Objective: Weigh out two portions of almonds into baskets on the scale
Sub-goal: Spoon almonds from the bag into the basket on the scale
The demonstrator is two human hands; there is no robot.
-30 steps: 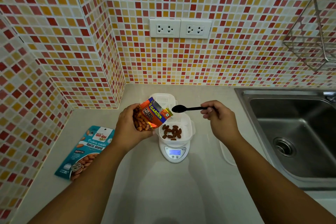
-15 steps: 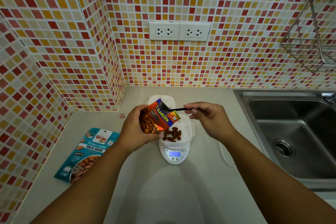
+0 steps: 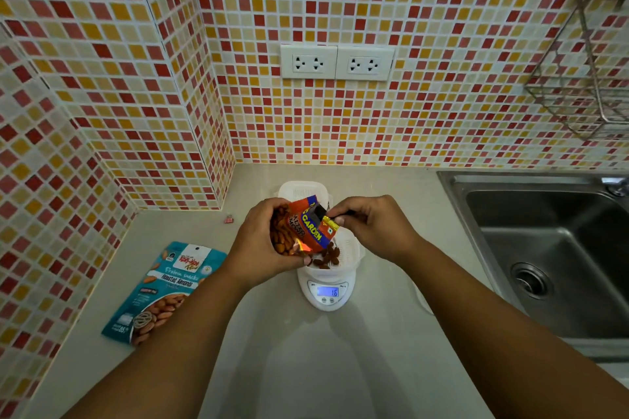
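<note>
Two bare hands meet above a white scale (image 3: 327,292) that sits on the pale counter (image 3: 306,367); every place below is told from that scale. Right of it, well apart, a steel sink (image 3: 544,248) is sunk into the counter. Behind it rises a mosaic tile wall (image 3: 442,27) carrying two white sockets (image 3: 337,62), and up to the right a wire rack (image 3: 585,78) hangs on the tiles. Left of the scale, well apart, a teal bag of roasted almonds (image 3: 160,292) lies flat on the counter. The left hand (image 3: 262,248) hovers over the scale's left edge, its fingers curled round an opened red and blue pouch (image 3: 308,228) tilted with its mouth toward the right hand; almonds show inside its opening. The right hand (image 3: 374,228) hangs over the scale's right side, fingers and thumb pinching the handle of a black spoon (image 3: 320,213) whose bowl reaches into the pouch's mouth. On the scale's platform stands a white basket (image 3: 350,248) holding a few loose almonds (image 3: 328,257). Behind the scale, partly hidden by the pouch, stands a second white basket (image 3: 299,190). The scale's blue display (image 3: 327,291) is lit. Far left and behind, a small pink clip (image 3: 228,218) lies near the wall corner.
</note>
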